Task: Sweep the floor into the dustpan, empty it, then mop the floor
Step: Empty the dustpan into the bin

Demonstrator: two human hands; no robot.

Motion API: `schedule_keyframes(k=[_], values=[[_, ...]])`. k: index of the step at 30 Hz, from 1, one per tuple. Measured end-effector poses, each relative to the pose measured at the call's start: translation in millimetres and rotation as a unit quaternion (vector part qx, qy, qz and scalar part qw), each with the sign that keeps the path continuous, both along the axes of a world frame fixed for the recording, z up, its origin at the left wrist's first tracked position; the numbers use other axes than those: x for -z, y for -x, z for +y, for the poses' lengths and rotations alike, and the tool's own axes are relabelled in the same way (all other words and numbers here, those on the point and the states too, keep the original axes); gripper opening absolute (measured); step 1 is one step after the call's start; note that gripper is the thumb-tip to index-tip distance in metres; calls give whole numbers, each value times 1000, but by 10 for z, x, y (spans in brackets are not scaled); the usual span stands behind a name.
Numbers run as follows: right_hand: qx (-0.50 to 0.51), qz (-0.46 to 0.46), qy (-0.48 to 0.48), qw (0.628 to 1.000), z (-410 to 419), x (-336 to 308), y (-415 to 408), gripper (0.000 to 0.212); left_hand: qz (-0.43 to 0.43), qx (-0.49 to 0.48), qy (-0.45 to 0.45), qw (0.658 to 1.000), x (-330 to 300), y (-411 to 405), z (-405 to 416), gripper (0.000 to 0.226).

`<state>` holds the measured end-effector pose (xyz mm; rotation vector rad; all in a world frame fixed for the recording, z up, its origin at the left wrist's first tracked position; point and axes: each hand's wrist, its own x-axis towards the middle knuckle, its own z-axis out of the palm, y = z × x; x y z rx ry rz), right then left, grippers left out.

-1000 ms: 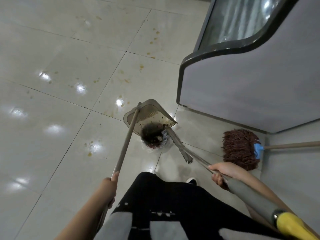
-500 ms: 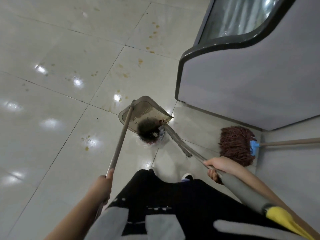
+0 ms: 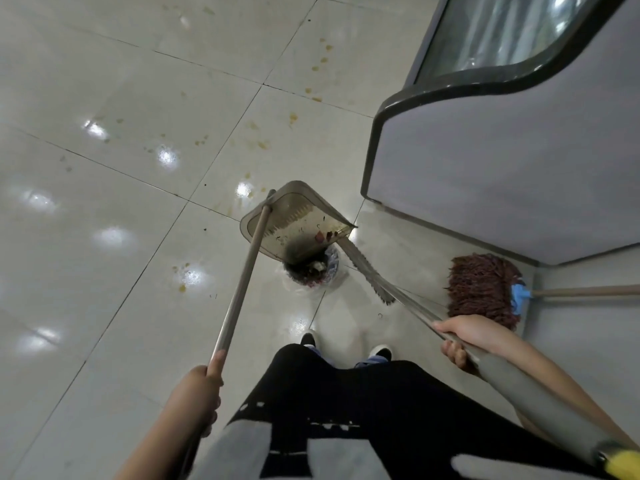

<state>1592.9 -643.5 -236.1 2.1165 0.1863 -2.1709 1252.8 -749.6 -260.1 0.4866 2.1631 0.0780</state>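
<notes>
Gripping the dustpan point(image 3: 298, 220) pole, the left hand point(image 3: 199, 389) tips it over a bin point(image 3: 311, 270) while the right hand point(image 3: 464, 336) clasps the broom point(image 3: 367, 271) handle.

I see open glossy beige tiled floor point(image 3: 104, 237) across the left and upper left of the frame. At right, a grey cabinet with a black rim point(image 3: 502, 161) blocks passage. Below it, a brown string mop head point(image 3: 481, 289) lies on the floor, narrowing the lower-right corner beside the small lined waste bin point(image 3: 311, 271) at centre.
</notes>
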Motion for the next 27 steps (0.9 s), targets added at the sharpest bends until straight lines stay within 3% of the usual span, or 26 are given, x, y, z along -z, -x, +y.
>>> schedule_keyframes(k=[9, 15, 23, 27], values=[[-14, -20, -7, 1000, -287, -150, -147, 44, 8, 46, 6, 999, 302, 215, -12, 53], [19, -41, -19, 999, -713, -304, -220, 25, -5, 83, -1, 997, 426, 279, 64, 56], [17, -43, -36, 998, -799, -5, -301, 39, -19, 16, 1, 1000, 630, -51, 140, 60], [-4, -27, -68, 997, -695, 110, -342, 40, -21, 38, -32, 999, 663, -435, 243, 59]])
